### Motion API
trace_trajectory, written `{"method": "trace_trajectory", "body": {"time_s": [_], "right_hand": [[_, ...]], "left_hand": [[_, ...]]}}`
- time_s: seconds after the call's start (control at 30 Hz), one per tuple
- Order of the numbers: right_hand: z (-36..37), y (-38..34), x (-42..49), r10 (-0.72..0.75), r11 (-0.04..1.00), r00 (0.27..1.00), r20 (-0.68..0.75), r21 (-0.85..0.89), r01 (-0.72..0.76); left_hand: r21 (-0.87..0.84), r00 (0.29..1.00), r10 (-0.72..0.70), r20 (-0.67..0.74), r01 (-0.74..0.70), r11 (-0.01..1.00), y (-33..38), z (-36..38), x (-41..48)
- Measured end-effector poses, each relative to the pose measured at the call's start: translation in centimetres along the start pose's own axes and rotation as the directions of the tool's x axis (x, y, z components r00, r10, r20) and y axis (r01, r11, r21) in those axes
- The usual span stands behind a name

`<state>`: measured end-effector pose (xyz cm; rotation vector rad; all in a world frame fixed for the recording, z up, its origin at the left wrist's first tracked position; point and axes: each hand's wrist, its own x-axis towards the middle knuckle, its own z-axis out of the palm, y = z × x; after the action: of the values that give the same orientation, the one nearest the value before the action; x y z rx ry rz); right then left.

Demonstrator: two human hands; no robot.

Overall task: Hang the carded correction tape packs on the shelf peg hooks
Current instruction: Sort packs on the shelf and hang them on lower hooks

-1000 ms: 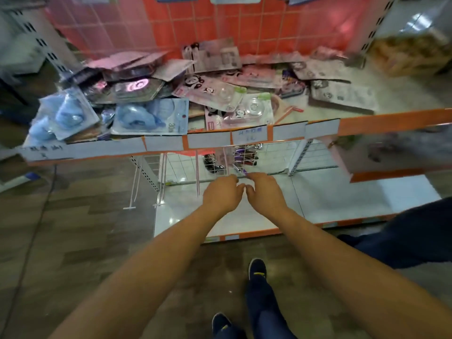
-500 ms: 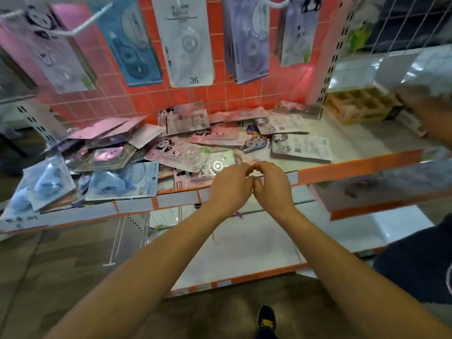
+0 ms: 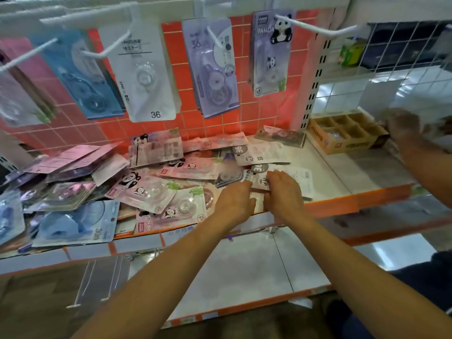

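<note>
At the front edge of the orange-trimmed shelf [image 3: 362, 200], near its middle, both of the person's hands meet on a white pack [image 3: 259, 184] with a round "36" mark. The left hand [image 3: 236, 201] has its fingers curled round the card's left edge. The right hand [image 3: 283, 194] has its fingers bent over the top of the card, while its thumb is hidden. That pack lies on more white packs [image 3: 261, 152] of the same kind, spread over the shelf's middle and back. Across the left half of the shelf sprawls a loose heap of carded correction tape packs [image 3: 151, 189], pink ones with panda prints in the middle and blue packs [image 3: 75, 223] at the front left corner, one overhanging the shelf's lip. Above the shelf, white peg hooks [image 3: 315, 29] stick out from the orange tiled back wall [image 3: 266, 113], and packs hang on them in a row: a blue pack [image 3: 83, 74], a white card marked 36 [image 3: 144, 77], a purple pack [image 3: 215, 67] and a panda pack [image 3: 271, 52]. Just past the shelf's right end sits a cardboard box [image 3: 342, 134] divided into compartments. A second person's hand [image 3: 403, 128], blurred, reaches in beside it. Below the shelf runs a lower white shelf [image 3: 244, 267].
</note>
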<state>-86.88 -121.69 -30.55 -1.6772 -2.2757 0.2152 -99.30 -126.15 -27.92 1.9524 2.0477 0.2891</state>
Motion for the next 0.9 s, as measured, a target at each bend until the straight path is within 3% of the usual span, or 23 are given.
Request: {"method": "trace_trajectory", "body": {"time_s": [0.27,0.43,0.6,0.67,0.77,0.9], "right_hand": [[-1.3,0.6,1.2,-0.051,0.999,0.998,-0.024,-0.007,0.051],[-4.4,-0.8,2.2,-0.033,0.985,0.999,-0.013,0.171,0.035],[-7.2,-1.3,3.7,0.042,0.927,0.998,-0.043,0.375,-0.023],[-7.7,-1.4,4.1,0.094,0.816,0.995,-0.021,0.575,-0.065],[-7.8,-1.9,3.9,0.137,0.493,0.986,0.092,0.857,-0.148],[-7.1,-2.2,3.7,0.186,0.311,0.968,0.167,0.925,-0.219]], "left_hand": [[-0.206,0.996,-0.079,-0.045,0.069,0.976,-0.6,-0.1,0.7],[-0.468,0.974,-0.217,0.064,0.221,0.856,-1.6,-0.6,1.4],[-0.640,0.972,-0.178,0.155,0.236,0.731,-2.0,-1.3,1.4],[-0.721,0.971,-0.159,0.179,0.239,0.650,-1.9,-1.6,1.2],[-0.768,0.975,-0.091,0.205,0.218,0.602,-2.1,-1.8,1.0],[-0.878,0.967,-0.046,0.252,0.248,0.409,-2.5,-2.1,0.3]]}}
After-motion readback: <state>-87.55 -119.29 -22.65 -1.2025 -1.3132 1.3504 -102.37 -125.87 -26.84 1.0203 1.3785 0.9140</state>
